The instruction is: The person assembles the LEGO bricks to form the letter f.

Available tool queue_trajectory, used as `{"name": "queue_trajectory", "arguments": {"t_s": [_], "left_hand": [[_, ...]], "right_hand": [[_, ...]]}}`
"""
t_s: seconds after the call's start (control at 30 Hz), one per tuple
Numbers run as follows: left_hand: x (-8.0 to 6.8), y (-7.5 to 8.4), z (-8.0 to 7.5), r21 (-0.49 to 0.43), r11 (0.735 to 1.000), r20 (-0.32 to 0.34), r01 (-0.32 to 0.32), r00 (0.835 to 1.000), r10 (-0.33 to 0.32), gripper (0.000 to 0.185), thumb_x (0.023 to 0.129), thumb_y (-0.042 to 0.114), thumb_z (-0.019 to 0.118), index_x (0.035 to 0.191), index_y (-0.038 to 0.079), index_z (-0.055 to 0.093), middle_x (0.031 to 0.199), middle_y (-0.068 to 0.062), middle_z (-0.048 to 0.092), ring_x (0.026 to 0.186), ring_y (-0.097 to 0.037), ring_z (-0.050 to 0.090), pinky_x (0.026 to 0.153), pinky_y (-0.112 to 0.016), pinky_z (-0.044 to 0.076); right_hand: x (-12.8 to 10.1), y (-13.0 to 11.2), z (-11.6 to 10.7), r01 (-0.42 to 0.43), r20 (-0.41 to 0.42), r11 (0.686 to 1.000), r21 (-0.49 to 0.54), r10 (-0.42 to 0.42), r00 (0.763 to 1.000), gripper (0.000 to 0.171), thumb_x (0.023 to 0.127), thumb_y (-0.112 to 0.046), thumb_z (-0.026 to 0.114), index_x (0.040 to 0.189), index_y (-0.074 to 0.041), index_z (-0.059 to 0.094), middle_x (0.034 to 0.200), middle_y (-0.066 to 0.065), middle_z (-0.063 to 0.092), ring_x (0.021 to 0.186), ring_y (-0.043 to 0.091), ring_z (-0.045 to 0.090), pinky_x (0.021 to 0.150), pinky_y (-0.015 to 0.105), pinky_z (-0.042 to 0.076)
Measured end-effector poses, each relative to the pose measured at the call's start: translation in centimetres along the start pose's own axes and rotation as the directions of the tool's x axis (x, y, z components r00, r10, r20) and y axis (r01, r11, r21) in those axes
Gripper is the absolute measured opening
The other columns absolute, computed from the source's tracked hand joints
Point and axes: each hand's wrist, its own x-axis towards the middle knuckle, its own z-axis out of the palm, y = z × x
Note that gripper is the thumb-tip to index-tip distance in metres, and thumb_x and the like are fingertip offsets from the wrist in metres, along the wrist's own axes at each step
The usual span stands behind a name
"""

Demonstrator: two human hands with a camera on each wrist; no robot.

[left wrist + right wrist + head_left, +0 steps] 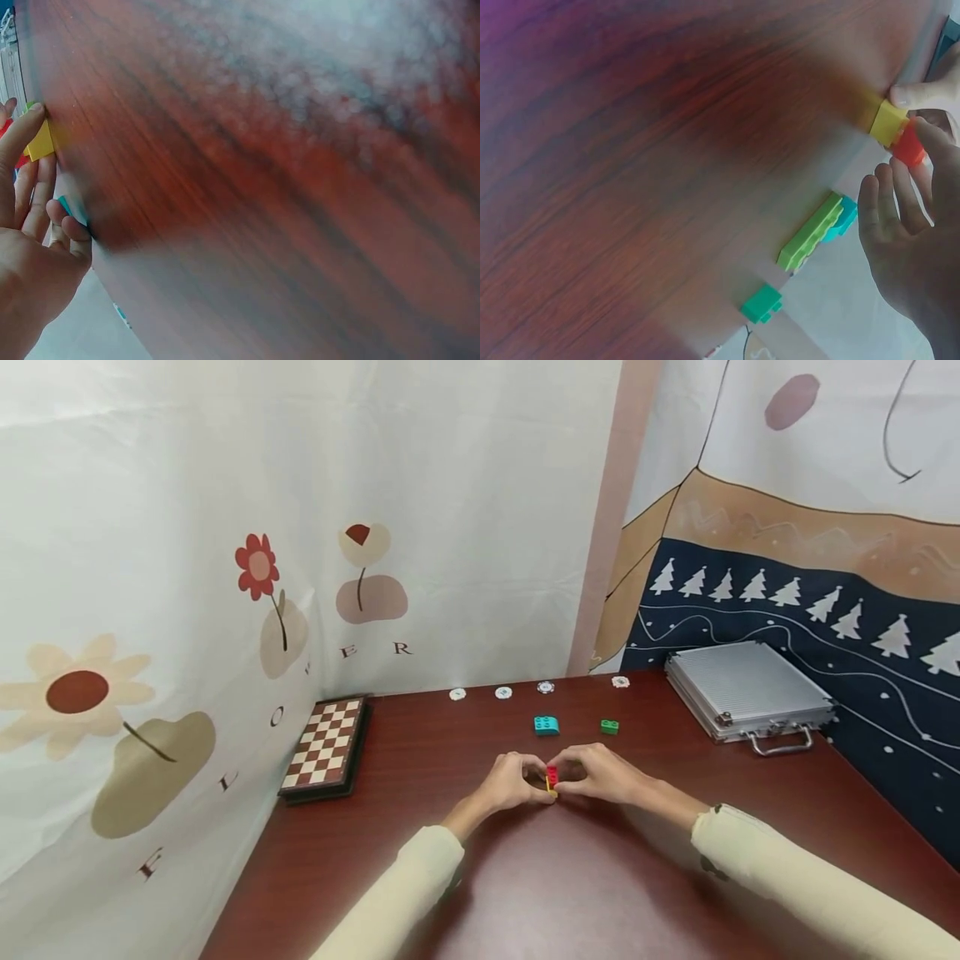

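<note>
Both hands meet over the table around a red brick (552,774) joined to or touching a yellow brick (888,124). My left hand (510,782) pinches the yellow brick, thumb on its near side in the left wrist view. From the other side my right hand (606,774) pinches the red brick between thumb and fingers, its other fingers spread loosely. Beyond the hands lie a turquoise brick (546,725) and a small green brick (609,727). A long light-green brick (810,230) shows beside the turquoise one in the right wrist view; the hands hide it in the head view.
At the left edge of the dark red table (480,877) lies a checkered game board (325,745). A silver case (750,685) with a handle sits at the back right. Several white round chips (503,692) line the back edge, below the printed curtain (465,527).
</note>
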Motion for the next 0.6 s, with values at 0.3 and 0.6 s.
{"name": "queue_trajectory", "arguments": {"t_s": [0.3,0.6], "left_hand": [[0.23,-0.25,-0.62,0.032,0.999,0.010,0.002,1.000,-0.002,0.031,0.074,0.030,0.096,0.098,0.020,0.079,0.089,0.014,0.075,0.084,0.000,0.066,0.083,-0.024,0.051],[0.22,-0.26,-0.17,0.020,1.000,0.018,-0.002,1.000,0.002,0.031,0.074,0.028,0.096,0.098,0.019,0.079,0.088,0.013,0.076,0.083,0.000,0.066,0.083,-0.024,0.052]], "right_hand": [[0.84,-0.11,0.14,-0.021,0.008,0.999,-0.032,0.022,1.000,0.028,0.092,-0.021,0.082,0.117,-0.011,0.077,0.107,-0.004,0.075,0.090,0.010,0.067,0.079,0.026,0.057],[0.26,0.20,0.64,-0.011,-0.016,1.000,0.002,0.011,1.000,0.026,0.090,-0.017,0.083,0.114,-0.009,0.077,0.104,-0.003,0.076,0.087,0.014,0.067,0.074,0.027,0.056]]}}
